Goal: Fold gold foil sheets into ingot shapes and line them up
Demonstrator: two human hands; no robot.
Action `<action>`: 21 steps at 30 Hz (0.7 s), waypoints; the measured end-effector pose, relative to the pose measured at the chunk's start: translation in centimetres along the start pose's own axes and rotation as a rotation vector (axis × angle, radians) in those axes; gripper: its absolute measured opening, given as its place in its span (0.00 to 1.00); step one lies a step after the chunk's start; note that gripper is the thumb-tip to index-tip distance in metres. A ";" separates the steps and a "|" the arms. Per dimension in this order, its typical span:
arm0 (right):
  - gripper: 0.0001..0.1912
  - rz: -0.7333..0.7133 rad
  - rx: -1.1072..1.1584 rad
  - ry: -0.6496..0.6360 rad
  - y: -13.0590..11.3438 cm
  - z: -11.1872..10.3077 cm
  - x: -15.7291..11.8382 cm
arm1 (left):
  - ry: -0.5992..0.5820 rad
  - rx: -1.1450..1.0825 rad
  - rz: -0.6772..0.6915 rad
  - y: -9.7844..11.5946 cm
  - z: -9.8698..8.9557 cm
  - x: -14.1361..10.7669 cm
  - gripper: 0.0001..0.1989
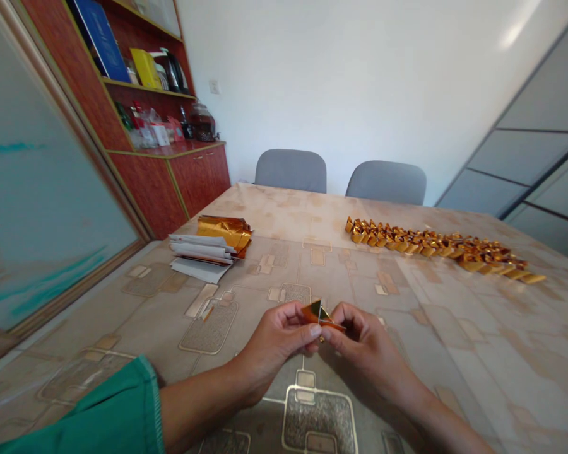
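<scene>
Green sleeve [99, 413] at lower left, nearest. With narrow thumb-and-finger grips of left hand [277, 334] and right hand [364, 337], pinches a folded gold foil piece [312, 311] from both sides, seemingly to control small creases. Sits just above the patterned tablecloth [161, 328], centred, likely for clear sight. Farther out at left, gold sheets [220, 227] against white-faced sheets [201, 272], stacked apparently within reach; at far right, finished-looking gold pieces [409, 241] packed in rows, perhaps to save space. Beyond, two grey chairs [291, 170].
</scene>
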State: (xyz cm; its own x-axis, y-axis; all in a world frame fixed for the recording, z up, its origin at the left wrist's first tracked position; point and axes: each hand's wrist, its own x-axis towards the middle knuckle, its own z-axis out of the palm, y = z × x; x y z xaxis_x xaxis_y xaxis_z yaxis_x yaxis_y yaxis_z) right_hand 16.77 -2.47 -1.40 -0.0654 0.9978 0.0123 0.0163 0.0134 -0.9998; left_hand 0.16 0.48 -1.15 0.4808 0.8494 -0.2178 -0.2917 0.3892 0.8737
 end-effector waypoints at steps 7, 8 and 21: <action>0.21 0.060 0.113 -0.051 -1.8 -0.1 0.0 | 0.020 -0.015 0.059 0.5 0.0 0.1 0.14; 0.21 0.040 0.104 -0.033 -2.0 0.0 0.0 | 0.024 -0.012 0.060 0.5 0.0 0.2 0.14; 0.18 0.040 0.048 -0.050 -0.1 0.6 -0.3 | 0.044 -0.034 0.053 0.0 -0.1 0.1 0.14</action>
State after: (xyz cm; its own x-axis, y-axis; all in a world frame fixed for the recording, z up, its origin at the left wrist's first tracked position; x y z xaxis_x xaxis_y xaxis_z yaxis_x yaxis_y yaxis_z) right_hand 16.23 -2.78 -1.34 -0.1158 0.9929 -0.0271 -0.0276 -0.0305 -0.9992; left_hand 0.12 0.63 -1.28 0.4269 0.8839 -0.1911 -0.3440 0.3542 0.8696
